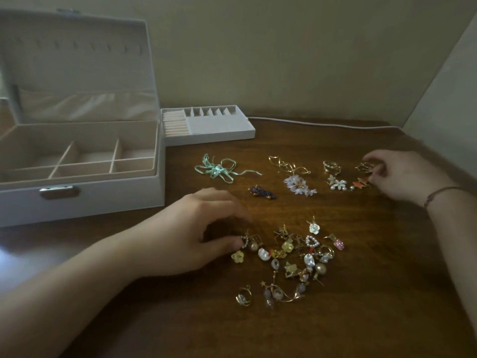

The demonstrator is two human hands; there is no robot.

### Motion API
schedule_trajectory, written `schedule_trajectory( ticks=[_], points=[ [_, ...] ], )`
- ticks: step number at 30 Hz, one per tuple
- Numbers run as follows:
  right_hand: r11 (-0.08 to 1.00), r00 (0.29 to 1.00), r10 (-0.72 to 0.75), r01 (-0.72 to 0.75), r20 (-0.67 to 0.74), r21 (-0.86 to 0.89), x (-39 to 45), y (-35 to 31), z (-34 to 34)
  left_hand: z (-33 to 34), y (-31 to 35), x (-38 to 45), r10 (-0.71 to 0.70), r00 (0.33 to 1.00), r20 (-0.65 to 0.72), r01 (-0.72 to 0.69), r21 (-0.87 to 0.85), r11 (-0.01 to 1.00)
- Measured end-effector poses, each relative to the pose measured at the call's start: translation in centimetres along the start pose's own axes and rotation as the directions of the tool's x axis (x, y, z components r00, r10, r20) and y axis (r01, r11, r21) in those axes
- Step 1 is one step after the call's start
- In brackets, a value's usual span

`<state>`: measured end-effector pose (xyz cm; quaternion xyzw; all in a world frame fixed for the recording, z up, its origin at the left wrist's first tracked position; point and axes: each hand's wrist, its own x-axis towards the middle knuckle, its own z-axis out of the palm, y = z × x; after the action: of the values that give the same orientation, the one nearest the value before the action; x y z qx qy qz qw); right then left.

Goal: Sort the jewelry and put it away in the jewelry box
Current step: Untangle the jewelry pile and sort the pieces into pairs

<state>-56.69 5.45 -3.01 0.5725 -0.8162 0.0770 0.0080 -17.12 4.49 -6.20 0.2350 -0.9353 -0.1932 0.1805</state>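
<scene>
A white jewelry box [108, 200] stands open at the left, lid up, its beige compartments bare. Its lift-out tray [219, 127] sits behind it to the right. A mixed pile of earrings and rings [291, 251] lies in the middle of the wooden table. My left hand [191, 228] rests at the pile's left edge, thumb and fingertips touching a pearl hoop earring [245, 241]. My right hand [402, 174] is at the far right, fingers pinching a gold ring [365, 167]. Sorted groups lie between: a mint ribbon bow [219, 170], a purple piece [262, 192], white flower earrings [299, 186], gold rings [331, 166].
A white cable [322, 124] runs along the table's back edge by the beige wall. A pale panel [444, 99] rises at the right. Small flower and red star pieces [346, 184] lie beside my right hand. A dark bracelet [438, 193] circles my right wrist.
</scene>
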Motion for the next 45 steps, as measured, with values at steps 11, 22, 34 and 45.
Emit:
schedule_trajectory(
  ticks=[11, 22, 34, 45],
  points=[
    [0.49, 0.527, -0.845, 0.833, -0.095, 0.256, -10.3, -13.0, -0.4, -1.4, 0.5, -0.4, 0.053, 0.978, 0.2, -0.06, 0.026, 0.998],
    [0.382, 0.371, -0.924, 0.881, 0.091, 0.279, -9.8, -12.4, -0.1, -1.9, 0.6, -0.7, 0.036, 0.963, 0.269, -0.008, -0.106, 0.994],
    [0.528, 0.572, -0.817, 0.792, -0.072, 0.306, -8.0, -10.0, -1.4, -0.7, 0.6, -0.3, 0.091, 0.98, 0.175, -0.096, 0.018, 0.995],
    [0.577, 0.544, -0.816, 0.78, 0.195, 0.243, -8.2, -10.9, -0.8, -0.4, 0.7, -0.1, 0.104, 0.976, 0.192, -0.108, 0.012, 0.994]
  ],
)
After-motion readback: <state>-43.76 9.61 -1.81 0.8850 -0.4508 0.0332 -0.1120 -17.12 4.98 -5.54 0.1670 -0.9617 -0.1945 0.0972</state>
